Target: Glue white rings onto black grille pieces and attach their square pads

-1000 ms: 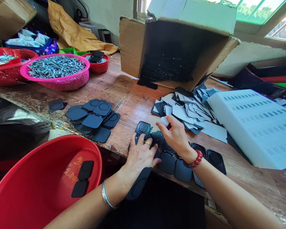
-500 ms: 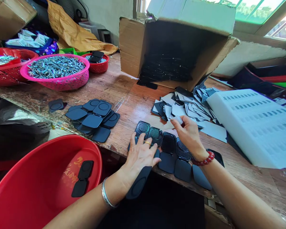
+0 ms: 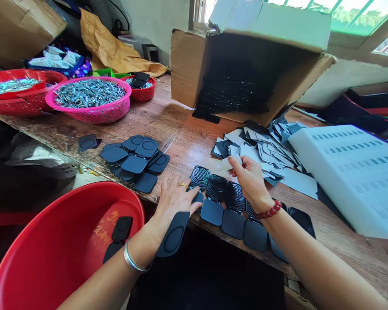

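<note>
My left hand (image 3: 177, 196) is stretched out with its fingers spread, at the left end of a row of opened black hinged cases (image 3: 211, 211). Its fingertips are at the leftmost case and partly cover it. Against the heel of that hand and wrist lies a dark sheet with a ring mark (image 3: 172, 236); how it stays there is hidden. Above the row, my right hand (image 3: 248, 174) pinches a thin pale piece of paper (image 3: 228, 164) between thumb and fingers. The raised halves of the cases show ribbed, ringed insides. My right forearm hides part of the row.
Dark ring-marked pieces (image 3: 134, 163) are heaped to the left. Behind my right hand lie loose pale and dark sheets (image 3: 261, 148). A white foam block (image 3: 349, 172) stands right, a cardboard box (image 3: 184, 69) behind. A red tub (image 3: 51, 224) and a pink basket (image 3: 116, 110) are left.
My left hand has shifted left along the row, uncovering more of the cases, with the dark sheet still against its wrist. My right hand has moved slightly left, still pinching the pale paper.
</note>
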### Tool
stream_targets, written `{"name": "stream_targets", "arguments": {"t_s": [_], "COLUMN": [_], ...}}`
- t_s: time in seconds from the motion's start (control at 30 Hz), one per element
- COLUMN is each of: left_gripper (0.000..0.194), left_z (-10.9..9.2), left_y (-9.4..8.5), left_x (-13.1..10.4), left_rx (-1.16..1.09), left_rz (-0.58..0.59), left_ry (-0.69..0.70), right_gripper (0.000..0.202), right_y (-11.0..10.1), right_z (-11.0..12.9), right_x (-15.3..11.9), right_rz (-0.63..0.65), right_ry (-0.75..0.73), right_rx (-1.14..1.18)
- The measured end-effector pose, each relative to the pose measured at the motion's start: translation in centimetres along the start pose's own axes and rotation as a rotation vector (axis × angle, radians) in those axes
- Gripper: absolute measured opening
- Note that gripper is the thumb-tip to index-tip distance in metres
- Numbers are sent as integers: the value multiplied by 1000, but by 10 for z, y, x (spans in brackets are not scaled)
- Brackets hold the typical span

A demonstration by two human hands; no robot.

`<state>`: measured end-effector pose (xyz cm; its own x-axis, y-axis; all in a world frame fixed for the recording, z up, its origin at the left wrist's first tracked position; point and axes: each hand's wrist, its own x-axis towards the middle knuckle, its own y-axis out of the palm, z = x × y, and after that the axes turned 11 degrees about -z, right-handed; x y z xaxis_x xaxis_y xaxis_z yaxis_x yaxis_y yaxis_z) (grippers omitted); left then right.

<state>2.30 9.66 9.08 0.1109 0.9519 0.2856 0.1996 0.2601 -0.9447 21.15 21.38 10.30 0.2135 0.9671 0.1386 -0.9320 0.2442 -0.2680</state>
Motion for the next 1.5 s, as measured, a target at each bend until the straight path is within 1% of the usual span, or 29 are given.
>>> {"name": "stream_targets", "arguments": {"t_s": [0.17, 0.33, 0.43, 0.6, 0.7, 0.77, 0.87, 0.97, 1.07, 1.17, 1.3, 1.5], "left_gripper": [38, 38, 39, 39, 39, 39, 40, 40, 42, 43, 44, 43], "left_z": [-2, -1, -2, -1, -1, -1, -1, -1, -2, -1, -1, -1], "left_y": [5, 6, 5, 7, 8, 9, 8, 7, 7, 9, 11, 13], "left_x": [0, 1, 1, 0, 0, 0, 0, 1, 2, 3, 2, 2], "left_rx": [0, -10, -10, -5, -9, -20, -29, -27, -29, -31, -24, -10], "left_rz": [-16, -24, -27, -47, -59, -62, -55, -37, -23, -13, -22, -41], "left_ry": [14, 5, 10, 20, 15, 12, 10, 10, 9, 11, 17, 19], "right_gripper": [28, 23, 21, 29, 26, 24, 25, 23, 24, 23, 19, 21], "right_y": [18, 24, 22, 11, 6, 7, 16, 31, 44, 51, 49, 31], "right_z": [-3, 3, 13, 27, 31, 32, 32, 31, 29, 27, 24, 23], "right_x": [8, 8, 3, -9, -16, -21, -25, -26, -21, -12, -2, 1], "right_rz": [-12, -13, -12, 20, 73, 121, 158, 148, 128, 101, 69, 21], "right_ry": [-56, -117, -173, -354, -371, -370, -389, -415, -441, -475, -504, -505], "right_rx": [-88, -169, -214, -345, -385, -383, -360, -342, -333, -339, -359, -397]}}
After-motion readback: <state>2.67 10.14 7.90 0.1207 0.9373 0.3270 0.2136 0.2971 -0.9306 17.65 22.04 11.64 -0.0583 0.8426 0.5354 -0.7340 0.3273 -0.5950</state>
